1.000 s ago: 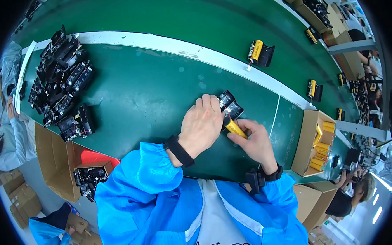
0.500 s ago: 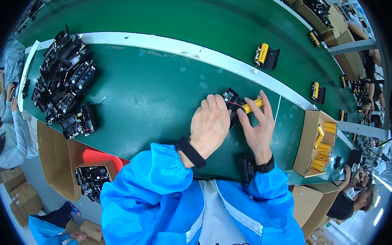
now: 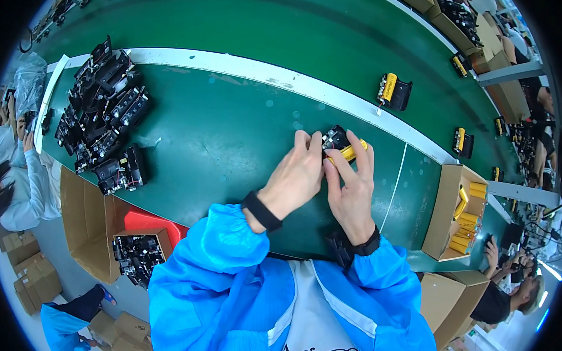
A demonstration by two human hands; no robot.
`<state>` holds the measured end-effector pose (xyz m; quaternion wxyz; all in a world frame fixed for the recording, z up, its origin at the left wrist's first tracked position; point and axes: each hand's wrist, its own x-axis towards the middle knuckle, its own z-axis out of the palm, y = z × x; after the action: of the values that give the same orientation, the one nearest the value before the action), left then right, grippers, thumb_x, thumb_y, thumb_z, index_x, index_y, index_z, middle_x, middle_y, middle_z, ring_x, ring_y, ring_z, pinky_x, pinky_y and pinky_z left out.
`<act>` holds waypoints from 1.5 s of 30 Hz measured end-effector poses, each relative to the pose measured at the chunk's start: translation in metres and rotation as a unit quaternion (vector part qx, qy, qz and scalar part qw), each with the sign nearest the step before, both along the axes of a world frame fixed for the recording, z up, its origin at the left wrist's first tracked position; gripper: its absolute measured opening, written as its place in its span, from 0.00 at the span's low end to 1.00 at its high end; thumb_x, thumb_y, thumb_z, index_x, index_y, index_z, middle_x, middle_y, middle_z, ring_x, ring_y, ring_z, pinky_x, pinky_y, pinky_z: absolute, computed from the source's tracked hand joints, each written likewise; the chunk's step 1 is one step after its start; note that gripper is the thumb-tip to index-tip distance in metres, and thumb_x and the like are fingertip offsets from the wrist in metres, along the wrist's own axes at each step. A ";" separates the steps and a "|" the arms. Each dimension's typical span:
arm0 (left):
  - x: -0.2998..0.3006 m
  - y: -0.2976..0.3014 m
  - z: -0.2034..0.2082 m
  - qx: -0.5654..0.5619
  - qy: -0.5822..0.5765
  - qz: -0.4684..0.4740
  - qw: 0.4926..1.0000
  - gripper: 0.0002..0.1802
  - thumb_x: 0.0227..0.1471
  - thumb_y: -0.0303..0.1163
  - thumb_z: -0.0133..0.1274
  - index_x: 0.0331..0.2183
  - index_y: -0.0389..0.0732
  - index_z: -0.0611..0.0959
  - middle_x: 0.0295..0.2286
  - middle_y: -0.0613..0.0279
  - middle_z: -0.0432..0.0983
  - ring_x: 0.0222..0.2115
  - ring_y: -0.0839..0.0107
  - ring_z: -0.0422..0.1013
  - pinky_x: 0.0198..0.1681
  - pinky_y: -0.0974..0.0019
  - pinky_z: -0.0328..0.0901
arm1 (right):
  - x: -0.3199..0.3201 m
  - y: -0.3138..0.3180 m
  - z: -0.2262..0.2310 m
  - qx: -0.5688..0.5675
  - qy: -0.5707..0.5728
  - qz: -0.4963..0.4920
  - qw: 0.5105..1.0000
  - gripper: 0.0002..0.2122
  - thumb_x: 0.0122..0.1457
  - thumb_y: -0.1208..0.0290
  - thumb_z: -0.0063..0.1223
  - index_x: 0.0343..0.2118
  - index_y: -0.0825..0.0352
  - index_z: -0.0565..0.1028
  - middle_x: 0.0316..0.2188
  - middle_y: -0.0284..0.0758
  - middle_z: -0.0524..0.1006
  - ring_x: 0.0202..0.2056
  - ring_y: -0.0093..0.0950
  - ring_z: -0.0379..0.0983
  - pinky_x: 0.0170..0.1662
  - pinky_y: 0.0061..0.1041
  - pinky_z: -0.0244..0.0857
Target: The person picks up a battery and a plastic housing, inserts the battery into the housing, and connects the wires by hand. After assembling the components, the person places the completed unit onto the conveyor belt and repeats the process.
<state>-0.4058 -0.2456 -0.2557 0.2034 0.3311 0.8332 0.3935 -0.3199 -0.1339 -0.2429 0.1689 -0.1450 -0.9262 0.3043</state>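
A small black plastic housing [image 3: 335, 137] with a circuit board lies on the green bench in front of me. My left hand [image 3: 295, 176] is closed on its left side, fingers bent and partly hiding it. On the other side, my right hand [image 3: 353, 197] pinches a yellow cylindrical battery [image 3: 350, 152] between thumb and fingers. The battery lies lengthwise against the housing's near side; whether it is fully seated is hidden by my fingers. Near my right wrist, at the bench's front edge, lies another black part [image 3: 339, 249].
A heap of black housings [image 3: 105, 98] covers the bench's left. An open carton [image 3: 442, 212] of yellow batteries stands at right. Beyond the white rail [image 3: 270, 75], housings with batteries [image 3: 395, 92] rest on a green surface. A large carton [image 3: 86, 228] stands at lower left; co-workers sit at both sides.
My right hand has moved left and turned the battery in against the housing. Earlier it stuck out to the right, with a red wire showing. The left hand has shifted slightly.
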 end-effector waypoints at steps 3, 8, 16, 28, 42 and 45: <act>-0.008 -0.013 0.009 0.037 0.026 -0.019 0.999 0.25 0.44 0.18 0.58 0.46 0.32 0.71 0.42 0.46 0.68 0.38 0.45 0.73 0.38 0.53 0.72 | -0.002 -0.006 0.000 0.021 -0.027 0.017 0.999 0.09 0.54 0.80 0.57 0.39 0.68 0.79 0.54 0.53 0.67 0.54 0.55 0.61 0.56 0.47 0.60; -0.012 -0.020 0.009 0.061 0.040 -0.041 0.996 0.29 0.40 0.17 0.61 0.48 0.38 0.75 0.45 0.53 0.71 0.39 0.48 0.74 0.38 0.54 0.73 | -0.008 -0.009 0.002 0.020 -0.039 0.003 0.999 0.10 0.54 0.80 0.57 0.40 0.69 0.78 0.56 0.52 0.66 0.54 0.55 0.60 0.55 0.46 0.61; -0.013 -0.021 0.007 0.067 0.086 -0.029 0.994 0.21 0.40 0.18 0.62 0.41 0.39 0.80 0.45 0.55 0.74 0.38 0.52 0.75 0.38 0.56 0.74 | -0.009 -0.009 0.000 0.007 -0.066 -0.019 0.998 0.14 0.52 0.79 0.61 0.43 0.67 0.78 0.57 0.47 0.68 0.56 0.54 0.61 0.58 0.46 0.58; -0.022 -0.025 0.016 -0.055 0.130 -0.122 0.982 0.18 0.45 0.20 0.58 0.42 0.35 0.80 0.44 0.51 0.74 0.37 0.52 0.76 0.37 0.57 0.74 | -0.013 -0.010 -0.005 -0.093 0.019 -0.067 0.993 0.20 0.46 0.82 0.64 0.46 0.67 0.75 0.57 0.46 0.67 0.56 0.45 0.66 0.57 0.37 0.63; -0.047 -0.026 0.029 -0.093 0.058 -0.176 0.978 0.27 0.46 0.21 0.56 0.50 0.30 0.72 0.45 0.43 0.73 0.41 0.49 0.75 0.41 0.54 0.72 | -0.022 -0.013 -0.002 -0.032 -0.048 -0.020 0.998 0.25 0.48 0.78 0.66 0.51 0.73 0.70 0.57 0.53 0.62 0.55 0.52 0.62 0.55 0.42 0.63; -0.056 -0.027 0.021 -0.014 0.065 -0.169 0.983 0.31 0.47 0.24 0.58 0.53 0.30 0.70 0.45 0.43 0.74 0.39 0.49 0.75 0.39 0.55 0.72 | -0.022 -0.017 -0.004 -0.033 -0.041 -0.022 0.998 0.28 0.48 0.77 0.65 0.53 0.75 0.66 0.56 0.53 0.62 0.55 0.52 0.62 0.55 0.42 0.63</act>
<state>-0.4613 -0.2726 -0.2344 0.2165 0.4890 0.7824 0.3193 -0.3422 -0.1514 -0.2470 0.1320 -0.1830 -0.9184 0.3251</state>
